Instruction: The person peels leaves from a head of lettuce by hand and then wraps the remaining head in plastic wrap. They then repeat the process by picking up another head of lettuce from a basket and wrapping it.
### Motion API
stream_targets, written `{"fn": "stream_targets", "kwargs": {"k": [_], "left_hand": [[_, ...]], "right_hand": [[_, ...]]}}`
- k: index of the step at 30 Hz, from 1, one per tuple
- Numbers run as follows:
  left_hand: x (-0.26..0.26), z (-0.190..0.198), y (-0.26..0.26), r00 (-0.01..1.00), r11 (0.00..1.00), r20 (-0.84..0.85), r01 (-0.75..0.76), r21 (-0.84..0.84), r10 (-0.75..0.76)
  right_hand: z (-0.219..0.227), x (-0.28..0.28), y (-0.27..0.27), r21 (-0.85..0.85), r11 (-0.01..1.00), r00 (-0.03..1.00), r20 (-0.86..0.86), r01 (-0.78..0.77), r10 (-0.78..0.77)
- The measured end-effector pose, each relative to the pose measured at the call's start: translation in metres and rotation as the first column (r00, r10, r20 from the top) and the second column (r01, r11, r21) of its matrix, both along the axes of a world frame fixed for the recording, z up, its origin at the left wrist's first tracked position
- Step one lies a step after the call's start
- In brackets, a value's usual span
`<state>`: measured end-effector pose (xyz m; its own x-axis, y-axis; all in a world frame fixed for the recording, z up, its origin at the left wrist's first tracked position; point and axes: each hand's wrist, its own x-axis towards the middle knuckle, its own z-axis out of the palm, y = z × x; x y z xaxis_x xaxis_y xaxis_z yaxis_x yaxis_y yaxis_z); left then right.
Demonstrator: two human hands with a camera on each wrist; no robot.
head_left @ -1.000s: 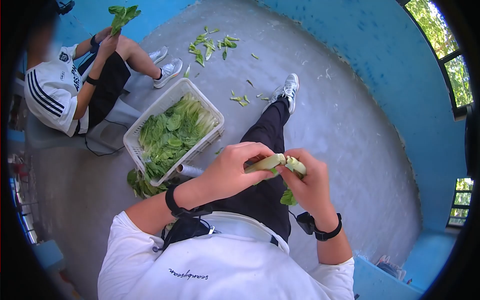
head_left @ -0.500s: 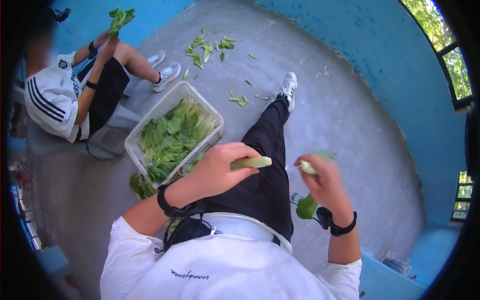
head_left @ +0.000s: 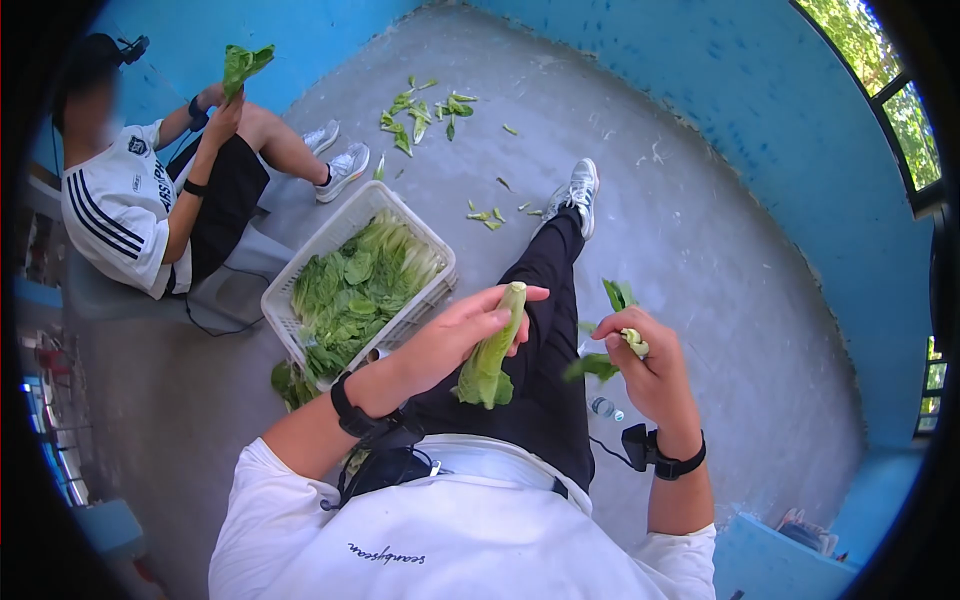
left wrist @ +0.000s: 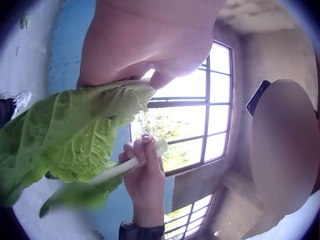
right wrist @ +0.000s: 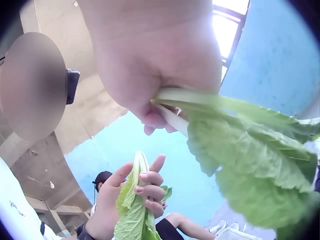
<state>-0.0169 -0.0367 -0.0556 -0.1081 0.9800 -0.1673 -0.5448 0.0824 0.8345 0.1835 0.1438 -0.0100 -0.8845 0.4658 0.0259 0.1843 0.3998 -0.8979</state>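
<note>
My left hand (head_left: pixel 465 330) holds a lettuce head (head_left: pixel 493 350), its pale cut base pointing away from me and its leaves hanging toward my lap. In the right wrist view the fingers (right wrist: pixel 150 191) curl around that lettuce. To the right, my right hand (head_left: pixel 655 375) grips loose lettuce leaves (right wrist: pixel 245 145) by their pale stems. Green blades stick out past the fingers, partly blurred in the head view. A gap separates the two hands, above my dark trousers.
A white plastic crate (head_left: pixel 447 262) full of lettuce stands on the floor at left. Leaf scraps (head_left: pixel 425 115) lie farther ahead. Another person (head_left: pixel 130 190) sits at left, holding greens (head_left: pixel 243 66). A plastic bottle (head_left: pixel 606 408) lies by my leg.
My hands were together at the lettuce base, then parted. The right hand moved right with leaves. The left hand turned the lettuce so its base now points away from me.
</note>
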Motion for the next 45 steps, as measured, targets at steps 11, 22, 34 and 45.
{"fn": "stream_targets", "kwargs": {"k": [11,22,34,45], "left_hand": [[0.021,0.0,0.006,0.998,0.996,-0.042,-0.044,0.075,0.047],[0.027,0.011,0.006,0.752,0.979,-0.627,-0.161,0.124,0.203],[0.02,0.02,0.0,0.364,0.972,-0.903,-0.025,0.235,0.228],[0.038,0.012,0.008,0.406,0.981,-0.909,0.118,0.153,0.093]], "right_hand": [[-0.011,-0.018,-0.011,-0.127,0.992,0.997,-0.076,0.006,-0.016],[-0.01,-0.029,-0.026,-0.076,0.997,0.987,-0.154,0.035,-0.046],[0.006,-0.008,-0.023,0.324,0.933,0.987,0.027,-0.159,0.159],[-0.007,0.023,-0.003,0.379,0.876,0.952,0.194,-0.297,0.238]]}}
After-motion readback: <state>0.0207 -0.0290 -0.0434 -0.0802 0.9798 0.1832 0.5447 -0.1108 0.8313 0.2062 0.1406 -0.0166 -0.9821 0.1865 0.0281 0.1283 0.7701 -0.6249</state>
